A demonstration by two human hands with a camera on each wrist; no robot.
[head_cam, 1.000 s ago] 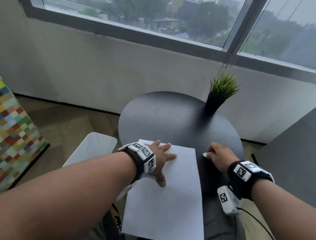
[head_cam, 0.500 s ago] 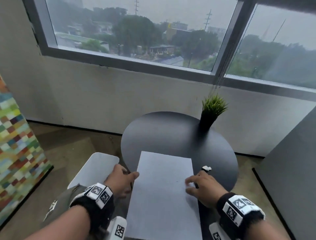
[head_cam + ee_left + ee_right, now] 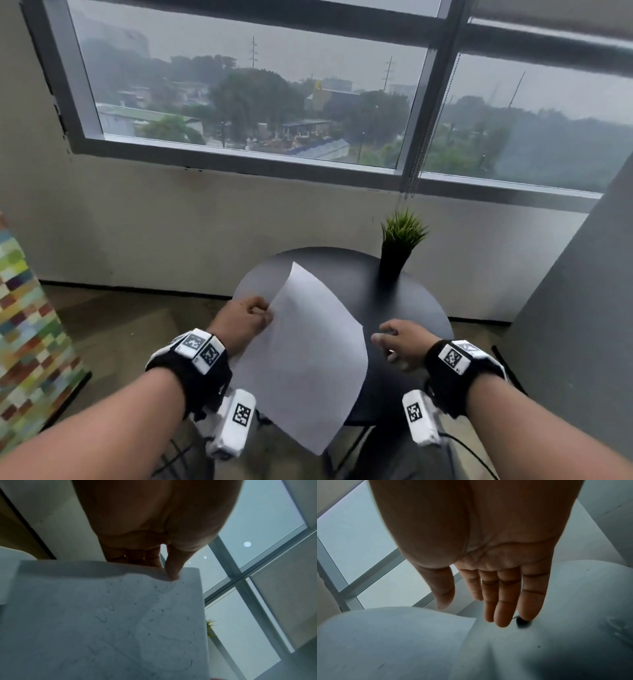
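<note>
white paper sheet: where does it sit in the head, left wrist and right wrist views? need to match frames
Head: white paper sheet at centre, held tilted above the round black table, its left edge pinched by the left hand.
Left wrist: fills the lower left, thumb on its top edge.
Right wrist: lower left, one corner near the open right hand.
Shared landmark: grey window frame.

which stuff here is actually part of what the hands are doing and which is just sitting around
In the job:
- sheet of paper, held above the table
- left hand, pinching the sheet's edge
- right hand, open beside the sheet

Just there:
- potted plant
- round black table
- colourful patchwork panel
</note>
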